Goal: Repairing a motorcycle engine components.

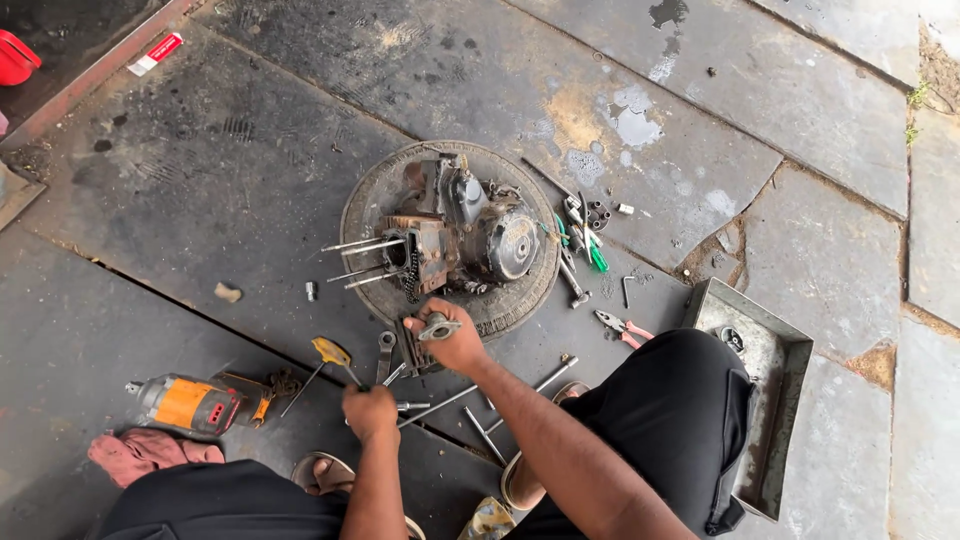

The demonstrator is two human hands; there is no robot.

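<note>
So the right hand (455,345) has its grip closed around a small grey metal engine part (438,328) with a round opening — looks like a manifold or flange piece, can't tell for sure. It's held just off the near edge of the old tyre (520,300) lying flat on the stone floor (250,180), and a stripped motorcycle engine (460,230) sits on top of that tyre with its long cylinder studs (360,258) sticking out toward the left.

The left hand (370,410) is fisted shut on a thin tool shaft, down low near the floor, just beside a yellow-handled screwdriver (325,355) and a flat spanner (385,352). A couple of long steel rods (455,398) lie between the two forearms.

Further out — an orange-and-grey impact wrench (195,403) lies to the left with a pinkish rag (145,452) next to it. On the right side of the tyre there's a scatter of sockets and a green-handled tool (594,252), red-handled pliers (622,327), and a grey metal tray (770,400) by the person's knee. A red container (15,58) shows at the top left corner.
</note>
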